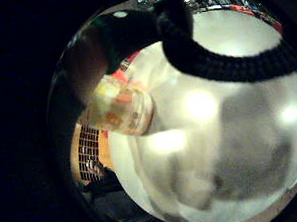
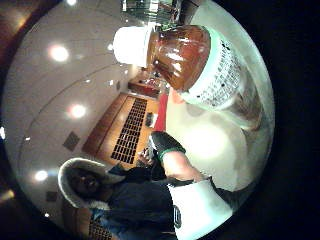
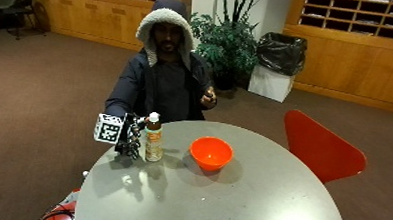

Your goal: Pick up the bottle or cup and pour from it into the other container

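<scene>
While the bottle [image 3: 154,138] of brown liquid stands upright near the desk's [image 3: 259,193] edge, the gloved right hand [image 3: 130,139] curls around it; the orange bowl [image 3: 211,152] sits just beside, toward the middle.

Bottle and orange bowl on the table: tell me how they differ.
The bottle is tall, narrow and upright with a white cap on; the orange bowl is low, wide and open at the top. The bottle holds brown liquid behind a label, while the bowl looks empty. The gloved right hand is at the bottle; nothing touches the bowl. Both stand on the round grey table, side by side but apart.
</scene>
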Available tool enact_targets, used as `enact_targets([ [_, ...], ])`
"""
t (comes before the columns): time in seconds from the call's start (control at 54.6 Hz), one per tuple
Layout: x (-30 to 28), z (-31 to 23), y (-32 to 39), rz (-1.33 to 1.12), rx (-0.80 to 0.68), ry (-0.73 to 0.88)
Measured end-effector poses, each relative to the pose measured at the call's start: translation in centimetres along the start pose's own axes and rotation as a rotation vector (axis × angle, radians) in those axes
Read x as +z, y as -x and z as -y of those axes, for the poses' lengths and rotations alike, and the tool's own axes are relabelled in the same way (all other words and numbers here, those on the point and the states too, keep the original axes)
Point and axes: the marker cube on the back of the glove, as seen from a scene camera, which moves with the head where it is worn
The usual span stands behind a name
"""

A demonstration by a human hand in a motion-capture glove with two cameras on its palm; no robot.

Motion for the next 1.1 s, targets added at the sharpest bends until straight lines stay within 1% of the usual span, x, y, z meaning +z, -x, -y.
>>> enact_targets([
  [0.091, 0.8, 1.6, -0.7, 0.107, -0.024, 0.002],
  [0.146, 1.3, 2.2, -1.2, 0.132, -0.047, -0.012],
  [0.165, 1.4, 2.6, -1.4, 0.135, -0.089, -0.038],
  [0.183, 1.6, 3.3, -1.6, 0.138, -0.163, -0.085],
  [0.22, 2.0, 5.0, -1.9, 0.144, -0.363, -0.215],
  [0.238, 2.1, 5.7, -2.0, 0.148, -0.427, -0.256],
  [0.256, 2.2, 6.0, -2.0, 0.152, -0.436, -0.261],
  [0.384, 2.1, 4.7, -1.5, 0.184, -0.143, -0.048],
  [0.439, 2.4, 4.3, -1.5, 0.189, -0.087, 0.017],
  [0.512, 3.0, 4.2, -1.7, 0.185, -0.097, 0.050],
  [0.586, 3.3, 4.9, -1.5, 0.189, -0.076, 0.054],
  [0.622, 3.4, 5.1, -1.5, 0.195, -0.115, 0.030],
  [0.677, 3.8, 5.5, -1.5, 0.205, -0.212, -0.066],
  [0.769, 3.8, 4.4, -1.3, 0.191, -0.116, -0.023],
  [0.86, 3.7, 4.8, -0.8, 0.187, -0.093, -0.056],
  [0.952, 3.9, 5.3, -0.5, 0.175, -0.186, -0.153],
  [1.043, 3.8, 5.1, 0.5, 0.125, -0.193, -0.167],
  [1.098, 3.8, 5.0, 1.1, 0.076, -0.262, -0.182],
])
